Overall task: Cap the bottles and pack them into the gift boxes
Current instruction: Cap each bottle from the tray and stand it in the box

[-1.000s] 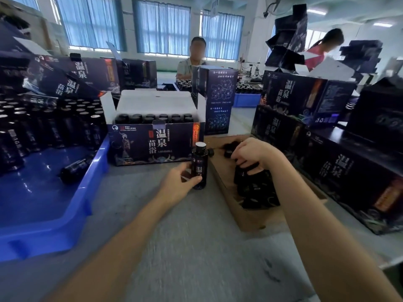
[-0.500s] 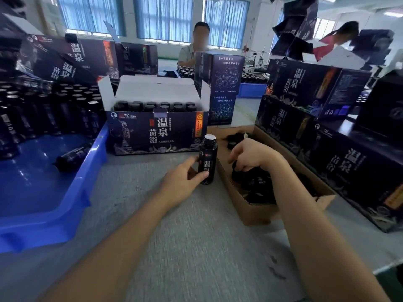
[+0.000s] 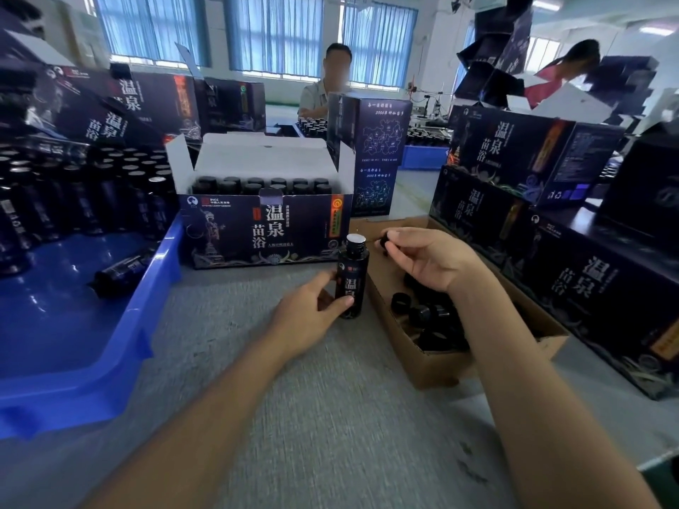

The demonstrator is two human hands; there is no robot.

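A dark bottle (image 3: 353,266) with a silver-sealed, uncapped mouth stands upright on the grey table, and my left hand (image 3: 308,317) grips its lower half. My right hand (image 3: 428,257) hovers just right of the bottle's neck and pinches a black cap (image 3: 384,241) between fingertips. An open gift box (image 3: 264,225) stands behind the bottle, with several capped bottles inside. A cardboard tray (image 3: 433,365) of loose black caps lies under my right wrist.
A blue bin (image 3: 92,361) at the left holds several uncapped bottles upright and one lying down (image 3: 119,271). Closed gift boxes (image 3: 573,288) are stacked along the right. A tall box (image 3: 371,148) stands behind. Two people work at the far tables.
My right hand has lifted out of the cap tray with a cap and moved toward the bottle's mouth. My left hand keeps its hold on the bottle.
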